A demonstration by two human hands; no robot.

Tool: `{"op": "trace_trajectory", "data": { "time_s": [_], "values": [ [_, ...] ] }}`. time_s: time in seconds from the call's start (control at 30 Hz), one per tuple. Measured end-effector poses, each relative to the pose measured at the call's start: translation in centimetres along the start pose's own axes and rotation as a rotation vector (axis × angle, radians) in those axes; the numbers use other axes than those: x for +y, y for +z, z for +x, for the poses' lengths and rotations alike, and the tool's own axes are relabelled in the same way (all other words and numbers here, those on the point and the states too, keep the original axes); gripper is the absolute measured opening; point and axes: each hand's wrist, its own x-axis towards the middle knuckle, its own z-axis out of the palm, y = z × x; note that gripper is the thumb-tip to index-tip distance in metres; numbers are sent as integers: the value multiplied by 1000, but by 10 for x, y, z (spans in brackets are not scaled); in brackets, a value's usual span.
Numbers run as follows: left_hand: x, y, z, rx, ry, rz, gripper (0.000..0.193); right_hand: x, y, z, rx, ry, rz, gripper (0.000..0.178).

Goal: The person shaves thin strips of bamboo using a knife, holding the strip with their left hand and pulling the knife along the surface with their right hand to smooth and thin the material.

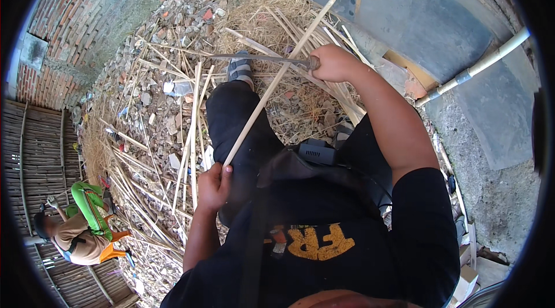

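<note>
My left hand (213, 187) is closed around the near end of a long, pale bamboo strip (255, 113). The strip slants up and away to the right, past the top of the view. In my right hand (335, 63) is the handle of a long-bladed knife (254, 57), its blade pointing left. Blade and strip cross just left of my right fist; whether the edge touches the strip I cannot tell. Below them my bent leg and a striped sandal (240, 68) show. Under my right hand lie more bamboo strips (341, 95).
Rubble (153, 100) covers the ground, with loose bamboo strips (189, 140) to the left and a heap of shavings (263, 13) ahead. A person (81, 233) sits at far left by a bamboo-slat wall (34, 157). A pale pole (480, 65) slants at right beside grey sheets (428, 24).
</note>
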Motion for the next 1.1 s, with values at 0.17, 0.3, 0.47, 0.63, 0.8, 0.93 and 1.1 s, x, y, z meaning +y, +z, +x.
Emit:
{"op": "trace_trajectory", "data": {
  "time_s": [0.17, 0.3, 0.47, 0.63, 0.8, 0.93, 1.1],
  "values": [
    [-6, -3, -2, -24, -19, 3, 46, -11, 0, -13, 94, -4, 1, 19],
    [-6, -6, 0, -62, -44, -4, 46, -33, -1, -24, 50, -47, -74, 20],
    [2, -1, 5, -44, 30, -10, 46, -7, 0, -10, -14, -110, 152, 18],
    [-3, 0, 2, 4, 38, -14, 46, -7, 8, -2, 77, -130, 17, 22],
    [-9, -2, -1, -30, -8, -26, 47, -29, 2, -20, 82, -120, 5, 17],
    [-6, -3, 3, -37, -11, -7, 46, -47, 6, -24, 41, -206, -114, 16],
    [5, -1, 1, 1, 7, 3, 45, 5, 5, 5, 137, -31, 89, 18]
  ]
}}
